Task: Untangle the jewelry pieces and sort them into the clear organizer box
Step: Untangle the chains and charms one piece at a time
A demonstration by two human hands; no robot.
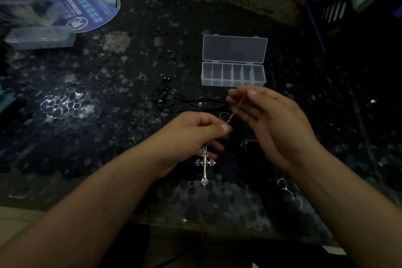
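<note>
Head view: untangling is under way. The left hand (195,135) pinches a chain (238,105) above the hanging cross (204,164); the right hand (267,119) holds its upper end between thumb and loosely spread fingers. Next, probably, freeing it from the cord (174,102), then the open box (233,74) just beyond. Dark speckled counter (108,93); fan (91,10) far left.

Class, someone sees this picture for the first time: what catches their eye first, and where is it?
A silver cross dangles below the left hand, which pinches its chain; the right hand holds the chain's upper end. Behind them on the dark table, a clear box lies open, its compartments apparently empty.
</note>
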